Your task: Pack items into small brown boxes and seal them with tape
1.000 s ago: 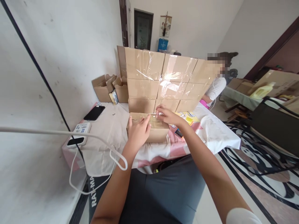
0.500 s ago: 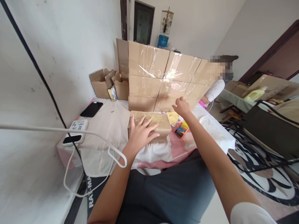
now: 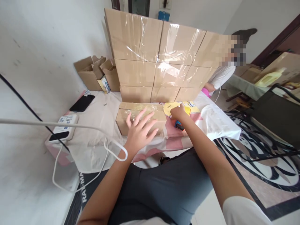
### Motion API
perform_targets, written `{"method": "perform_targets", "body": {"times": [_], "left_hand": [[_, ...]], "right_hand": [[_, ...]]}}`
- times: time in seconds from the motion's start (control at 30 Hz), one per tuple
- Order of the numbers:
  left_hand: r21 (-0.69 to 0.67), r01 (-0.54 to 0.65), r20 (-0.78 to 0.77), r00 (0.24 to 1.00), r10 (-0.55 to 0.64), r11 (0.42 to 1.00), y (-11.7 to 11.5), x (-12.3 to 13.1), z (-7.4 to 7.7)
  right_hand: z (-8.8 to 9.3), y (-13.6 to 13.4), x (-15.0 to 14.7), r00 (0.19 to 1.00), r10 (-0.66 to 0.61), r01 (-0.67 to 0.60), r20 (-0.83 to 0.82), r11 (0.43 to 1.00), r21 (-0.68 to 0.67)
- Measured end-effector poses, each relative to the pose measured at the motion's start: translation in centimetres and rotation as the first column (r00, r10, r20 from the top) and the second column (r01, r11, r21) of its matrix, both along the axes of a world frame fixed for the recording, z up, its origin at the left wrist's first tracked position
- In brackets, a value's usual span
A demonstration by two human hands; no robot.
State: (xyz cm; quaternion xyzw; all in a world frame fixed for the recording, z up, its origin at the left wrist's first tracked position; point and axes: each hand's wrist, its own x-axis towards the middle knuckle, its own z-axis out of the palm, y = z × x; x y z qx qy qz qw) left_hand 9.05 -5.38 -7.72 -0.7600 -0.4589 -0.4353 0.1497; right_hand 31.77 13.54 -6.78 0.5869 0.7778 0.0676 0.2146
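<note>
A closed cardboard box (image 3: 122,120) with clear tape on its top lies near the table's front edge. My left hand (image 3: 139,129) is over its front, fingers spread, holding nothing. My right hand (image 3: 178,112) is right of the box, at an orange and blue tape dispenser (image 3: 179,125) with yellow showing beside the fingers. Its fingers look curled, and whether they grip the dispenser is hidden. Behind the box stands a wall of stacked, taped boxes (image 3: 136,73).
Left on the table are a black phone (image 3: 82,103), a white device (image 3: 63,127) and open cartons (image 3: 87,75). A white cable (image 3: 93,126) crosses above my left forearm. A person (image 3: 222,76) is behind the stack at right.
My right hand has come down from before the stack to the dispenser. My left hand's fingers have lifted and spread over the box. The camera view has tilted down and closer.
</note>
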Motion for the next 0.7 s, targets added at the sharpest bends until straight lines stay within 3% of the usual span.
{"method": "perform_targets", "body": {"times": [0.2, 0.3, 0.37, 0.43, 0.53, 0.6, 0.7], "left_hand": [[0.021, 0.037, -0.008, 0.999, -0.036, 0.999, -1.0, 1.1, -0.4], [0.041, 0.060, 0.000, 0.998, -0.060, 0.997, -1.4, 1.1, -0.4], [0.059, 0.073, 0.032, 0.997, -0.075, 0.996, -1.6, 1.2, -0.4], [0.067, 0.105, 0.120, 0.986, -0.112, 0.992, -1.8, 1.6, -0.6], [-0.007, 0.206, 0.375, 0.908, -0.189, 0.978, -2.5, 3.2, -0.9], [-0.133, 0.297, 0.582, 0.796, -0.168, 0.945, -3.0, 4.6, -1.0], [-0.257, 0.449, 0.805, 0.589, -0.067, 0.856, -3.7, 6.1, -0.5]], "right_hand": [[-0.4, -0.8, -0.4, 0.996, 0.035, -0.036, -0.077, 0.999, -0.006], [0.5, -1.6, 0.2, 0.985, 0.078, -0.072, -0.154, 0.996, 0.044], [1.6, -2.3, 1.1, 0.945, 0.127, -0.107, -0.302, 0.991, 0.081], [3.0, -3.5, 2.0, 0.816, 0.168, -0.145, -0.553, 0.986, 0.085], [5.0, -7.0, 2.4, 0.491, 0.208, -0.173, -0.846, 0.975, 0.139], [6.0, -10.3, 1.9, 0.327, 0.298, -0.128, -0.897, 0.954, 0.270], [6.6, -15.4, 0.6, 0.175, 0.378, -0.100, -0.909, 0.925, 0.366]]}}
